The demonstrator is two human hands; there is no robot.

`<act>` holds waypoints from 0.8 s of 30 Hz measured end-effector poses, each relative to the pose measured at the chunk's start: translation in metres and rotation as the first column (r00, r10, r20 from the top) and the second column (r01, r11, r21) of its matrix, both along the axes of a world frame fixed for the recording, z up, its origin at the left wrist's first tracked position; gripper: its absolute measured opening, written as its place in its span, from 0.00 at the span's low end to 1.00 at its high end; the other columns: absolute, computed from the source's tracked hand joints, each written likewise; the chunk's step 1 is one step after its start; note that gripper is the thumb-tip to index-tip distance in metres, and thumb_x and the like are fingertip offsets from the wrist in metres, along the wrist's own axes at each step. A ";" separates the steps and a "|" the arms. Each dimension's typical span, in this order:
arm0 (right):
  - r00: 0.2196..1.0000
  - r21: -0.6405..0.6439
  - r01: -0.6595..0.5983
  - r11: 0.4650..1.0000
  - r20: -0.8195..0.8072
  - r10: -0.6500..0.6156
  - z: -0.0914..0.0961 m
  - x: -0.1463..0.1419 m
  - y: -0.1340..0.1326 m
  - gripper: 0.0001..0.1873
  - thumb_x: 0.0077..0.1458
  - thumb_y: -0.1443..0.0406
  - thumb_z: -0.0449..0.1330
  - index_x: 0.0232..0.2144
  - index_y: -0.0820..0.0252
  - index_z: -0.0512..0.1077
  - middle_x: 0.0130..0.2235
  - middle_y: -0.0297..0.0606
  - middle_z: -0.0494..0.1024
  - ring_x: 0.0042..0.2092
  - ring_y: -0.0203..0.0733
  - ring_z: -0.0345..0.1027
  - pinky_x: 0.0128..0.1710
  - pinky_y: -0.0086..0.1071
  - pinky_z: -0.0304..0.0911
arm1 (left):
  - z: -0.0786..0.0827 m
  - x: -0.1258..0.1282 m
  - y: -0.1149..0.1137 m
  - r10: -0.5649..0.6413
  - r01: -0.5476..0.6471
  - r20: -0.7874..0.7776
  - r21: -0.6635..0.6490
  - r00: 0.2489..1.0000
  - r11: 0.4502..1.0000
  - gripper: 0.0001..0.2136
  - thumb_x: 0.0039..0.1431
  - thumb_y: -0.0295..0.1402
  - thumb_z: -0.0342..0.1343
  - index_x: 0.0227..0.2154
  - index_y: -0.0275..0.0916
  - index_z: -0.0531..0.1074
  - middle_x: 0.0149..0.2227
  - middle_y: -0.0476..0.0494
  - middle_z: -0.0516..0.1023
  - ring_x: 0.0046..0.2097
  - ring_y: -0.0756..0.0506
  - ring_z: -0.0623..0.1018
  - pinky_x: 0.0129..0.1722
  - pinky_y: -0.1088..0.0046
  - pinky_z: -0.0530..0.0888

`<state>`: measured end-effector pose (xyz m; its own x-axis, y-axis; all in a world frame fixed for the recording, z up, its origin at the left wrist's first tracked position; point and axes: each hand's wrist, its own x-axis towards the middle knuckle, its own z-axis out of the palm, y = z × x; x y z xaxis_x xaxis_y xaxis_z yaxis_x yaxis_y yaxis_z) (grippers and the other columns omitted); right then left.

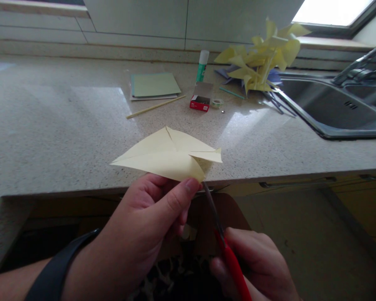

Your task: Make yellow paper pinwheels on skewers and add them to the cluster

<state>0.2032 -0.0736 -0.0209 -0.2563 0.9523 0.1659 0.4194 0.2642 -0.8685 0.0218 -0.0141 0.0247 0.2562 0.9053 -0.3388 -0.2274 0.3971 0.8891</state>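
A pale yellow sheet of paper (158,152) is pinched between the thumb and fingers of my left hand (150,213). Slits run in from its corners, and the sheet hangs over the counter's front edge. My right hand (257,255) is closed round the red handles of a pair of scissors (233,263). The scissors' blade tips touch or nearly touch the paper's near corner, beside my left thumb. Whether the blades are parted, I cannot tell.
Behind the paper lie a stack of coloured paper (156,85), a wooden stick (156,107), a glue stick (202,67), a small red box (199,103) and a tape roll (217,103). Yellow paper pinwheels (263,58) stand at the back right, next to the sink (326,133).
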 end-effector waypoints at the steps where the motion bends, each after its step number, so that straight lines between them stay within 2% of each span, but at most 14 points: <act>1: 1.000 0.008 0.016 1.000 0.016 -0.016 0.001 0.000 -0.001 0.20 0.61 0.55 0.61 0.20 0.57 0.66 0.18 0.29 0.65 0.20 0.31 0.59 0.20 0.26 0.54 | 0.000 0.000 0.000 0.001 -0.001 0.002 -0.004 1.000 1.000 0.20 0.54 0.45 0.68 0.21 0.38 0.67 0.16 0.55 0.64 0.18 0.55 0.62 0.18 0.80 0.63; 5: 1.000 0.035 0.014 0.999 -0.001 -0.014 0.002 -0.002 0.000 0.18 0.61 0.57 0.62 0.22 0.57 0.67 0.19 0.29 0.66 0.21 0.31 0.60 0.21 0.26 0.55 | -0.001 0.000 0.000 -0.006 0.006 0.014 0.000 1.000 1.000 0.19 0.54 0.46 0.68 0.21 0.38 0.68 0.16 0.55 0.64 0.19 0.55 0.62 0.18 0.80 0.63; 8: 0.999 0.015 -0.021 1.000 -0.031 0.021 0.002 -0.003 0.003 0.18 0.61 0.58 0.62 0.21 0.57 0.65 0.18 0.28 0.63 0.20 0.30 0.57 0.20 0.25 0.53 | -0.002 -0.001 0.000 -0.001 0.001 0.006 0.007 1.000 1.000 0.19 0.54 0.45 0.68 0.21 0.38 0.68 0.16 0.54 0.64 0.19 0.55 0.62 0.19 0.81 0.62; 14: 0.999 -0.035 -0.040 0.999 -0.011 0.040 0.004 -0.003 0.003 0.19 0.61 0.57 0.60 0.21 0.56 0.65 0.18 0.29 0.63 0.20 0.31 0.56 0.19 0.26 0.51 | -0.002 0.000 0.000 0.009 -0.009 0.013 0.000 1.000 1.000 0.18 0.55 0.45 0.68 0.22 0.38 0.69 0.16 0.55 0.64 0.19 0.55 0.62 0.19 0.81 0.62; 24: 0.999 0.008 -0.036 0.999 0.017 0.036 0.002 -0.002 0.002 0.18 0.61 0.60 0.61 0.21 0.58 0.64 0.19 0.27 0.62 0.21 0.29 0.57 0.20 0.26 0.50 | -0.004 -0.001 0.000 0.005 -0.005 0.005 -0.015 1.000 1.000 0.18 0.54 0.46 0.68 0.24 0.38 0.70 0.16 0.55 0.65 0.19 0.56 0.62 0.19 0.83 0.64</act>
